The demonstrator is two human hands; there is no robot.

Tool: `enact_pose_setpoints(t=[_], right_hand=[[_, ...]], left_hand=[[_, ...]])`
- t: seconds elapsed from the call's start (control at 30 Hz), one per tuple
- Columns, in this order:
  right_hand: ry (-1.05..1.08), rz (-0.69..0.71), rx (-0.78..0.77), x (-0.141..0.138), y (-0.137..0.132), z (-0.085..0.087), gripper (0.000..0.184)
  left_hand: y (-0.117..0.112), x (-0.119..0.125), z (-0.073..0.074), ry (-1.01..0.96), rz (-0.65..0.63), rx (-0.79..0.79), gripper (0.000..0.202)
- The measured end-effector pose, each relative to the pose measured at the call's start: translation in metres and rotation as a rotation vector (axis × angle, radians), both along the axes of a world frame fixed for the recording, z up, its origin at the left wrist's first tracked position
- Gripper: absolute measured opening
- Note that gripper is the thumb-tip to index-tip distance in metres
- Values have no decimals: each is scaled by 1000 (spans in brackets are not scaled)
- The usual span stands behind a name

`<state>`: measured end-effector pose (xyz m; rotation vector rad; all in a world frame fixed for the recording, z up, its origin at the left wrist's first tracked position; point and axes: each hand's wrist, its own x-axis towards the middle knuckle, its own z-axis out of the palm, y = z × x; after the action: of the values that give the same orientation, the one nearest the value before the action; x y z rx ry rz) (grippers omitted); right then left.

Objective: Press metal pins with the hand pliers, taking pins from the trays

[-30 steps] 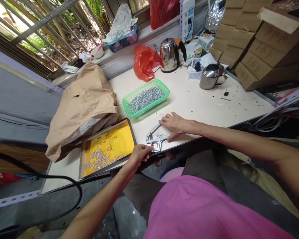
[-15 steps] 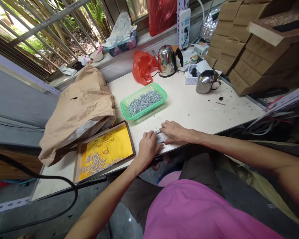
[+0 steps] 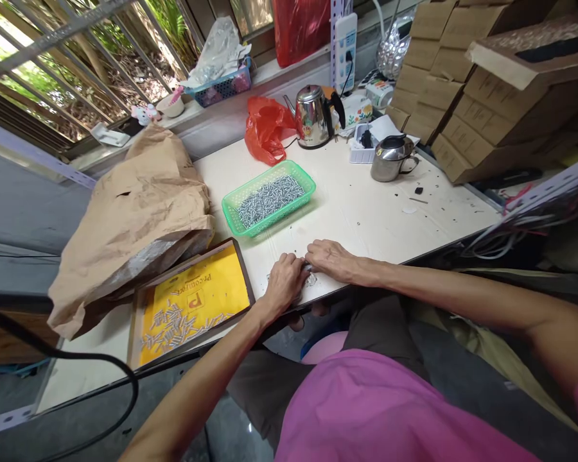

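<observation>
Close to the table's front edge, my left hand (image 3: 285,282) is closed with its fingertips against a small part that it mostly hides. My right hand (image 3: 331,260) is closed too, and its fingertips meet those of the left. Under and between them shows a small silvery piece (image 3: 310,278), too covered to name. Beyond the hands stands a green plastic basket (image 3: 296,215) filled with small metal pins (image 3: 272,200). To the left of my left hand, a shallow tray (image 3: 243,273) with a yellow lining holds more loose pins (image 3: 173,327).
A large brown paper bag (image 3: 139,199) lies behind the tray. Toward the back are a red plastic bag (image 3: 266,131), a kettle (image 3: 313,119) and a small steel pot (image 3: 390,160). Cardboard boxes (image 3: 428,83) are stacked at the right. A black cable (image 3: 125,372) hangs at the left.
My hands have drawn together, and the flat silvery piece that lay visible between them is now mostly covered. The view has shifted slightly, so the table things appear further left.
</observation>
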<state>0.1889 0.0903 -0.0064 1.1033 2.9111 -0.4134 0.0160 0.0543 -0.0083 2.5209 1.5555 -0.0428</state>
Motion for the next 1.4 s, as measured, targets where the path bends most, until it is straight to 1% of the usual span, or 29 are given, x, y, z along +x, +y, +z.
enact_pose_setpoints(t=[0.13,0.2,0.23,0.33,0.4,0.47,0.57,0.63,0.7,0.77,0.83,0.9,0.97,1.0,1.03,1.07,1.1,1.13,1.23,1.27,1.33,1.37,1.4], right_hand=[[17,-10,8,-2,9,-6,19],[20,-20,43,-1,12,-5,18],[16,-20,53,0,14,-4,20],[7,54,18,5,24,0,37],[22,120,-39,9,33,-1,41],[70,131,-51,11,43,-7,36],[126,89,28,8,56,-19,21],[143,75,72,3,62,-24,15],[137,58,98,-3,66,-23,14],[100,33,129,-13,62,-17,18],[75,64,147,-25,49,-9,23],[73,189,121,-39,28,-3,23],[78,364,58,-52,4,-2,20],[83,435,31,-57,-7,-3,17],[84,482,16,-61,-15,-4,15],[82,513,12,-65,-22,-6,14],[76,536,17,-68,-26,-7,14],[67,555,28,-71,-29,-8,15],[56,612,68,-76,-32,-10,15],[73,618,72,-77,-32,-11,15],[166,568,40,-76,-35,-13,18],[247,520,-4,-75,-35,-13,19],[348,457,-54,-74,-35,-13,19]], left_hand=[[5,3,-1,9,38,5,18],[5,3,-2,7,53,26,22],[4,3,-2,5,67,40,26],[-10,6,-8,-32,120,111,31],[-25,11,-15,-86,116,181,30],[-41,18,-23,-151,92,226,31],[-62,30,-33,-255,107,222,33],[-70,35,-37,-315,128,208,35],[-73,38,-40,-361,140,205,36],[-75,38,-40,-394,135,214,38],[-80,36,-38,-421,122,241,43],[-90,32,-33,-456,70,266,45],[-103,23,-26,-496,-4,280,37],[-109,15,-22,-509,-23,293,31],[-114,4,-17,-510,-11,312,25],[-117,-11,-13,-499,38,340,22],[-118,-30,-9,-474,127,373,21],[-117,-52,-5,-439,243,408,21],[-107,-133,6,-304,653,484,24],[-103,-160,9,-240,758,488,25],[-96,-205,12,-91,907,458,29],[-93,-222,13,-21,939,425,31],[-91,-235,14,43,943,388,33]])
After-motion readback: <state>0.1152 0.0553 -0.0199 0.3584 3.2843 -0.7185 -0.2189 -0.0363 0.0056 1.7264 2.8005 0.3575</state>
